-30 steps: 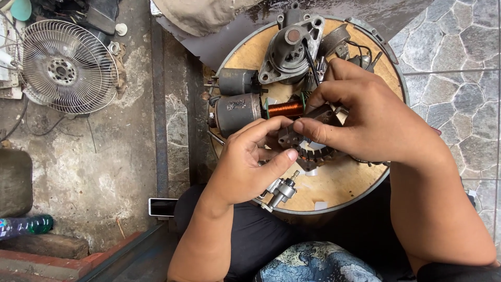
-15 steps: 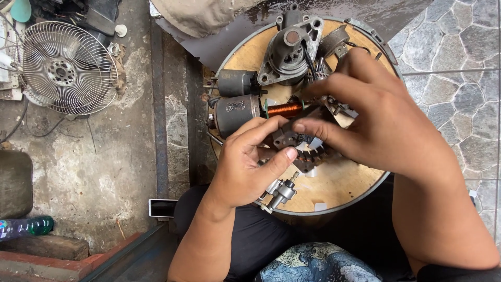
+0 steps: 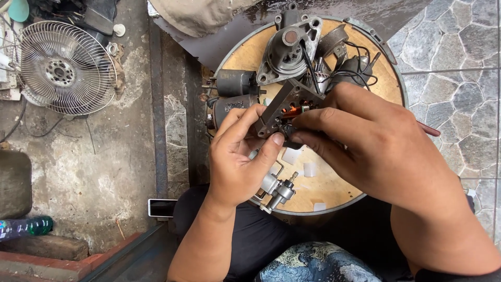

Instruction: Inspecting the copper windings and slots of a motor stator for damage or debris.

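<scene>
Both hands hold one small motor part (image 3: 288, 107), a dark square metal frame with a copper winding showing inside. My left hand (image 3: 241, 156) pinches its lower left corner with thumb and fingers. My right hand (image 3: 376, 149) grips its right side from above and hides that half. They hold it above a round wooden tabletop (image 3: 323, 190) with a metal rim. A small silver shaft piece (image 3: 276, 192) lies at the table's near edge, just under my left hand.
At the back of the table lie a grey cast motor housing (image 3: 288, 52), two dark cylindrical motors (image 3: 236, 82) and black wires (image 3: 355, 70). A wire fan guard (image 3: 63, 68) lies on the concrete at left. A phone (image 3: 163, 207) and a plastic bottle (image 3: 23, 227) lie lower left.
Both hands have lifted the part and turned it, so the square frame now faces up. The copper winding that lay exposed on the table is now covered by the hands.
</scene>
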